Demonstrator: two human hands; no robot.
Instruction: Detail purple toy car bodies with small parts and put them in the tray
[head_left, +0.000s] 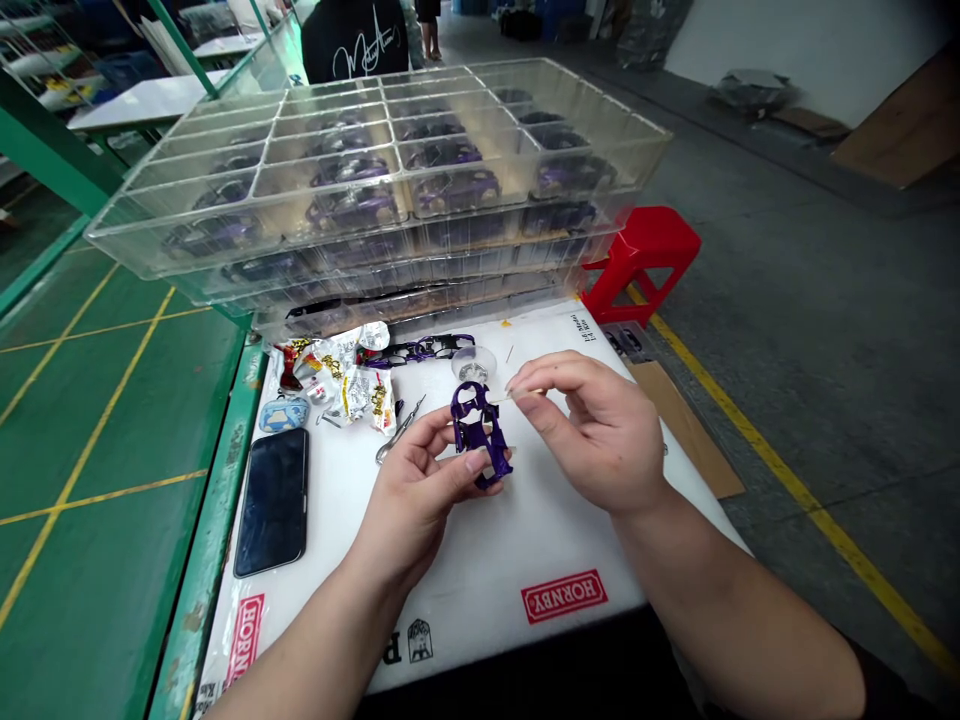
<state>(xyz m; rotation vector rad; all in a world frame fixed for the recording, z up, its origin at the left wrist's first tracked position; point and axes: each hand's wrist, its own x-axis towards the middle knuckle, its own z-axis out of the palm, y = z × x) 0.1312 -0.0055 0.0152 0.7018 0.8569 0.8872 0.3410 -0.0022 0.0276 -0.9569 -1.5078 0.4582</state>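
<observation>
Between the thumb and fingers of my left hand (424, 475) is a purple toy car body shell (474, 430), tilted upright above the white work surface. My right hand (596, 420) pinches a thin pale stick (501, 399), its far end close to the shell's upper right edge; whether it touches I cannot tell. Just behind the shell stands a small clear round dish (474, 366). More purple car shells (427, 350) lie in a row beyond it. A pair of metal tweezers (401, 428) rests left of the shell, partly behind my left hand.
A black phone (272, 503), a small blue case (283, 414) and crumpled snack wrappers (345, 380) lie at the left. Stacked clear compartment trays (375, 262) with purple shells rise at the back. A red stool (646, 258) stands behind right. Another person (354, 40) is beyond the trays.
</observation>
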